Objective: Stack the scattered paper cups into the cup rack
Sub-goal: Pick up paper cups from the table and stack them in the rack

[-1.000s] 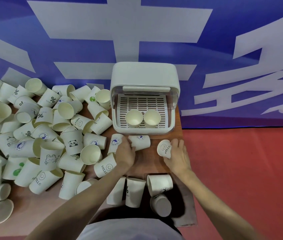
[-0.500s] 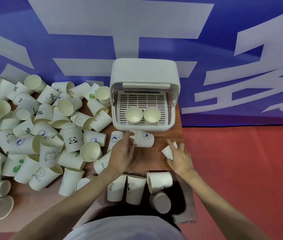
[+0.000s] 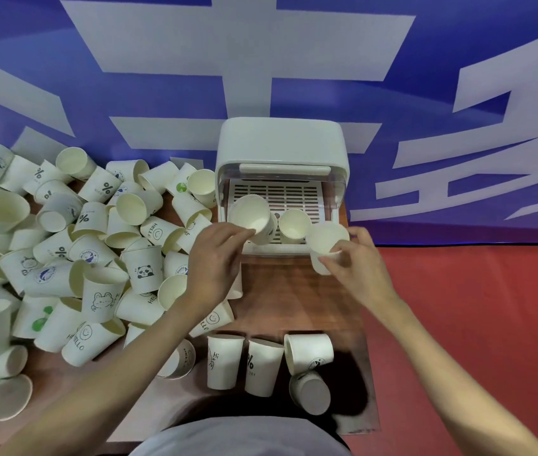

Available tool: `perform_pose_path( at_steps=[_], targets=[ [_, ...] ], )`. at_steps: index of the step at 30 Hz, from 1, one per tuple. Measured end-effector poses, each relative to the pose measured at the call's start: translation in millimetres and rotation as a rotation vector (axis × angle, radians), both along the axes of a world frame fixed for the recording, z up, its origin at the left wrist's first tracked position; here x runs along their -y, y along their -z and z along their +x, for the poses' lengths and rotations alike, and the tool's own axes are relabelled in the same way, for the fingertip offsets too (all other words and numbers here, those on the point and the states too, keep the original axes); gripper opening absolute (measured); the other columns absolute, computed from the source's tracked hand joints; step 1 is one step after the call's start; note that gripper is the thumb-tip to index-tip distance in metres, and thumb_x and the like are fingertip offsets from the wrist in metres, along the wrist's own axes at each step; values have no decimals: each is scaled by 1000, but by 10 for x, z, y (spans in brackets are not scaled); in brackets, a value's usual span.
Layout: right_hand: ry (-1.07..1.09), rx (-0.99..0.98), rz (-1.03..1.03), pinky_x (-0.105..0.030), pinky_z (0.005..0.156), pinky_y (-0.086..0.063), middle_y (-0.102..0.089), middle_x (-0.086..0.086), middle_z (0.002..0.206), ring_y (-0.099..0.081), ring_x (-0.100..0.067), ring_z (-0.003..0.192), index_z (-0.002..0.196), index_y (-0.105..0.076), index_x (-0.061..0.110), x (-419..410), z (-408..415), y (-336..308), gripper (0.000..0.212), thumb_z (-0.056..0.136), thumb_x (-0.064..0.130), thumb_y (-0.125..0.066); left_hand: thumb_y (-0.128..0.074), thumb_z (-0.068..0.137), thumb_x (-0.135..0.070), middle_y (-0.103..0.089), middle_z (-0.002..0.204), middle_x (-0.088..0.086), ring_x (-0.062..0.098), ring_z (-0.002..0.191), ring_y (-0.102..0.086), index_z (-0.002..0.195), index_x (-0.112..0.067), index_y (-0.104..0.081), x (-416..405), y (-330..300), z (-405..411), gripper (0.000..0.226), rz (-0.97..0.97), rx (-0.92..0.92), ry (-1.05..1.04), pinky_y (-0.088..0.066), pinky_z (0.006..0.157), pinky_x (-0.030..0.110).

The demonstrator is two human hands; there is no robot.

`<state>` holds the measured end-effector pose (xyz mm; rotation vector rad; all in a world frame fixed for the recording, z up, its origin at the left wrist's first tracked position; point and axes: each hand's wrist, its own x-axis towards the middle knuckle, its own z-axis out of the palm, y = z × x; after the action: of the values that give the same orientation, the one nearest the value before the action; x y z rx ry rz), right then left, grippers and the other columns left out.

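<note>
The white cup rack [image 3: 281, 143] stands at the table's far edge with its clear lid raised over a slotted tray. An upright cup [image 3: 294, 223] sits in the tray on the right. My left hand [image 3: 215, 258] pinches the rim of a paper cup [image 3: 251, 215] held over the tray's left side, covering the cup beneath it. My right hand [image 3: 359, 268] grips another paper cup [image 3: 325, 245], mouth up, just in front of the rack's right corner.
A large heap of scattered paper cups [image 3: 63, 258] covers the table's left half. Several more cups [image 3: 261, 366] lie at the near edge by my body. The brown table [image 3: 294, 301] ends at right over red floor [image 3: 474, 324]. A blue banner rises behind.
Both hands lifted their cups from the table and moved toward the rack. The left cup now hangs over the tray's left side; the right cup is turned mouth up near the rack's right corner.
</note>
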<state>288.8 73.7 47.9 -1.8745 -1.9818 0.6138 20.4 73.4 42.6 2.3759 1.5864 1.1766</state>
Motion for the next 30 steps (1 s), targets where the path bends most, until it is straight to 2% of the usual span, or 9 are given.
perform_pose_path(
  at_steps=[3,6,11,18,22,25,27,28,30],
  targets=[
    [-25,-132,116,-35,93,-49,-44,-7,132,-52,-24,113,88,-70,11,-178,-63,-49,19,86,30,-69,-65,81,7,-69,91,9,26,86,-59,101,-7,-71,-155,-29,-1,26,30,-81,13,-45,75,34],
    [-11,-157,169,-34,91,-49,-42,-8,134,-52,-24,111,91,-72,11,-323,-173,5,19,87,30,-67,-69,76,8,-70,89,9,29,82,-63,99,-6,-72,-269,-36,15,27,-2,-171,40,-44,73,34],
    [-35,-96,141,-47,95,-47,-43,-13,134,-49,-31,118,94,-73,9,-479,-321,187,23,90,30,-65,-73,72,7,-70,85,13,32,81,-65,95,-4,-73,-372,9,56,25,-75,-261,68,-49,71,36],
    [-19,5,121,-45,101,-43,-45,-16,133,-44,-33,124,93,-73,9,-540,-440,415,21,89,28,-65,-76,66,8,-70,83,15,34,79,-66,91,-2,-74,-447,120,131,28,-201,-283,55,-52,71,37],
    [-38,50,41,-47,107,-38,-39,-16,139,-37,-32,132,101,-72,8,-594,-468,528,27,93,30,-59,-74,65,8,-71,85,16,34,82,-66,91,-2,-74,-468,192,179,28,-294,-347,77,-54,74,38],
    [-77,96,4,-47,111,-32,-34,-17,145,-31,-32,137,103,-72,8,-611,-471,585,31,94,32,-56,-71,65,9,-71,89,18,36,86,-65,93,1,-73,-457,248,191,29,-361,-396,84,-54,78,41],
    [-94,114,-29,-46,114,-28,-29,-19,150,-26,-33,140,105,-72,8,-605,-478,599,34,95,35,-53,-65,67,10,-71,97,18,36,93,-64,94,1,-71,-454,292,194,29,-384,-428,101,-50,87,43],
    [-101,124,-47,-47,115,-26,-26,-19,152,-23,-33,142,108,-71,9,-600,-482,602,36,96,36,-52,-62,70,8,-69,107,17,35,103,-61,99,0,-70,-445,320,192,30,-399,-474,109,-44,97,44],
    [-116,145,-74,-47,117,-19,-19,-20,154,-16,-34,144,117,-67,11,-586,-485,598,38,96,38,-50,-54,79,1,-55,133,11,29,128,-46,116,-5,-62,-395,366,189,38,-443,-563,99,-22,113,45]
  ],
)
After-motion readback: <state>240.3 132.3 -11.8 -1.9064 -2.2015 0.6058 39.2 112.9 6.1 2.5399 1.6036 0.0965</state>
